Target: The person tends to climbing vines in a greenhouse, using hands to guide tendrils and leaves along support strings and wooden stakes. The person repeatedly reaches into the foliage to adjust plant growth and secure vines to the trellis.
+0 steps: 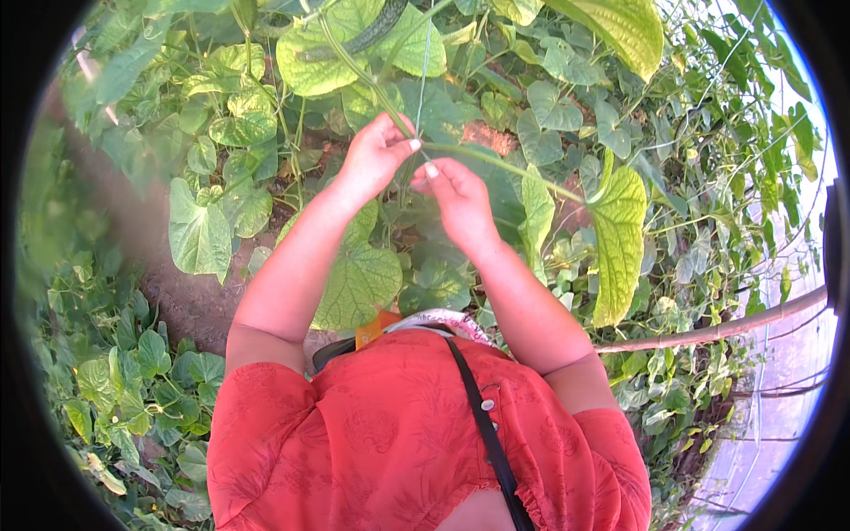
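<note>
My left hand point(380, 154) is closed around the green stem of a cucumber vine point(372, 83), thumb against a thin white string point(423, 79) that runs up beside the stem. Just below and to the right, my right hand point(455, 192) pinches the string's lower part between thumb and forefinger. A leaf stalk point(505, 162) stretches right from between the hands to a large yellow-green leaf point(617, 239). Above them hangs a dark green cucumber point(378, 30) in front of a broad leaf point(315, 63). My curled fingers partly hide where string and stem meet.
Dense cucumber foliage surrounds my hands. Bare soil point(192, 292) shows at the left. At the right, a curved pole point(724, 330) runs towards pale plastic sheeting point(783, 411). An orange and white item point(375, 326) lies against my waist, and a black strap point(481, 411) crosses my red shirt.
</note>
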